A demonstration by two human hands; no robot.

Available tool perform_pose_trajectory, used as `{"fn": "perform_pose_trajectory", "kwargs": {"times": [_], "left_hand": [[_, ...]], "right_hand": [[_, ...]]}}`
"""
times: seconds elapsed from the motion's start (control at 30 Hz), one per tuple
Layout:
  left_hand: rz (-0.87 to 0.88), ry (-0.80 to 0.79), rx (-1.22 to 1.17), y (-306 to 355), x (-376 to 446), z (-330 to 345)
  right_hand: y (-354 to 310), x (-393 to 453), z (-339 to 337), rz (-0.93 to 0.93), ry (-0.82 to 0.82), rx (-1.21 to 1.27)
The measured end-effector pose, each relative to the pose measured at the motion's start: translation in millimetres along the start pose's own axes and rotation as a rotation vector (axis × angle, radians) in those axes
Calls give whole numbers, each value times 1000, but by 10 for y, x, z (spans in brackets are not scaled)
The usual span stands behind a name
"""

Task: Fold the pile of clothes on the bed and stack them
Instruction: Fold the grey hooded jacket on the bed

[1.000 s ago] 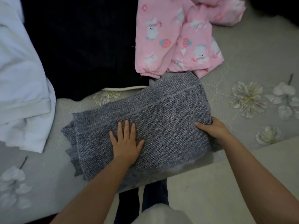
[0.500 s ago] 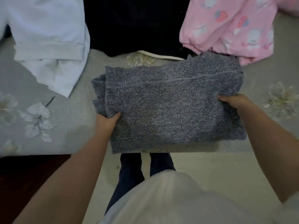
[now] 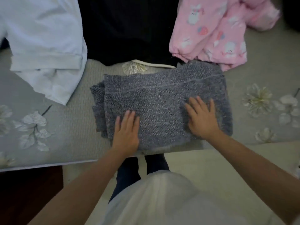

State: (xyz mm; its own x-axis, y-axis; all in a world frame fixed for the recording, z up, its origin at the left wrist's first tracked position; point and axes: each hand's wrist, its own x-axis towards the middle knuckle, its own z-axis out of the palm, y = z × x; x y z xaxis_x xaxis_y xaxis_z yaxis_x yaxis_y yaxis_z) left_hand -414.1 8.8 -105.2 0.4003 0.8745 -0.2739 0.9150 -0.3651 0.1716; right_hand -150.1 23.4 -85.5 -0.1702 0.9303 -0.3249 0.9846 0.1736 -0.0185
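Hands (image 3: pixel 125 129) flat on grey knit (image 3: pixel 162 101)

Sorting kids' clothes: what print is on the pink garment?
White bunnies and strawberries on the pink garment, seen in the head view.

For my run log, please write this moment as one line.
step: flattening folded grey knit | left hand: flat on it | right hand: flat on it | unfolded: white top, pink pyjamas

Left hand (image 3: pixel 125 130) and right hand (image 3: pixel 201 118) lie flat, palms down, fingers straight.
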Motion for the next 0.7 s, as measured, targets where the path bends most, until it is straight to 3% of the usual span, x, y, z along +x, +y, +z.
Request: {"fn": "perform_pose_trajectory", "kwargs": {"times": [0.03, 0.07, 0.13, 0.17, 0.23, 0.47, 0.53, 0.7], "left_hand": [[174, -7, 40, 85, -58, 24], [267, -46, 85, 167, -97, 53], [254, -306, 151, 309, -84, 157], [213, -420, 194, 348, -45, 251], [158, -479, 276, 395, 6, 413], [201, -315, 364, 325, 46, 526], [182, -367, 361, 314, 68, 527], [166, -425, 190, 315, 140, 330]], "right_hand": [[-104, -133, 60, -143, -29, -54], [-202, -251, 122, -203, -170, -109], [-327, -397, 320, -145, -477, -157], [-352, -415, 434, -96, -519, -195], [-387, -392, 581, -48, -507, -235], [-324, -202, 561, -110, -309, -251], [-286, -108, 513, -117, -270, -223], [-133, -22, 373, -168, -416, -73]]}}
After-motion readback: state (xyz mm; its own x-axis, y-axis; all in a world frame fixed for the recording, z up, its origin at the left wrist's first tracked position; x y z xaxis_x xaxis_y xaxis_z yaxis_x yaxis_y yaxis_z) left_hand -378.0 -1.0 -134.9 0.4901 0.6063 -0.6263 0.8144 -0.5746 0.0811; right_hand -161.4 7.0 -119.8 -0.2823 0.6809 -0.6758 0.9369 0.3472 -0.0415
